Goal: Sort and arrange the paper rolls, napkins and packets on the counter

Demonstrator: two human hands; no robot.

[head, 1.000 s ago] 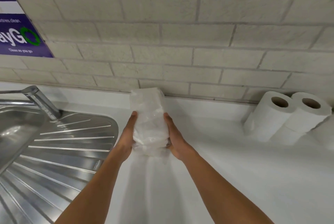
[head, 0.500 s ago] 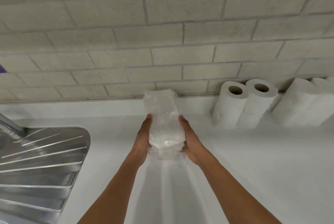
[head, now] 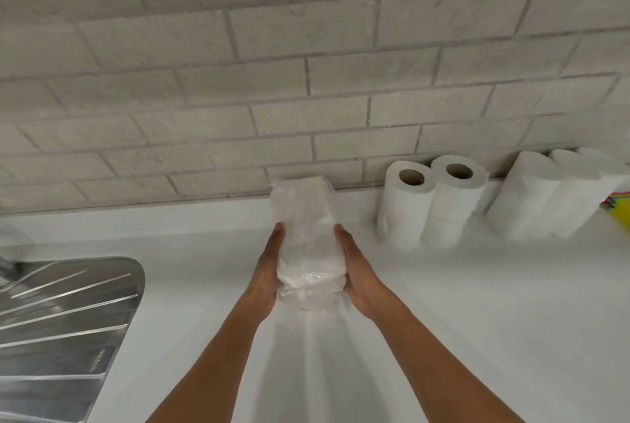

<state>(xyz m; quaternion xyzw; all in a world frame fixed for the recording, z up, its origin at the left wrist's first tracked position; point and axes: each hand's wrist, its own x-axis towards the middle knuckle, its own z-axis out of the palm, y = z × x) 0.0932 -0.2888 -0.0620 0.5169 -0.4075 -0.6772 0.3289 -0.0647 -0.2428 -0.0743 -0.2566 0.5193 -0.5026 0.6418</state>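
From the head camera, you have a plastic-wrapped packet [head: 306, 245] of white napkins clamped between both hands: your left hand [head: 269, 272] presses flat against its left side and your right hand [head: 358, 272] against its right, fingers mostly straight along the wrapper with only the tips bending round the far edge. Whether the packet sits on the counter [head: 477, 320] or hangs just above it, you cannot tell from here. Its long axis runs away from you, from your wrists toward the brick wall [head: 306, 81], and the far end stands close to the base of that wall. The relation that matters for your next move is sideways: the paper rolls [head: 433, 201] stand to the right of your grip, against the wall, with more white rolls [head: 552, 194] beyond them, so your right hand is the nearer one and would lead any slide that way. A clear stretch of counter lies between the packet and the nearest roll. Off to the left of your grip is the steel drainer [head: 68, 320], well apart from the packet.
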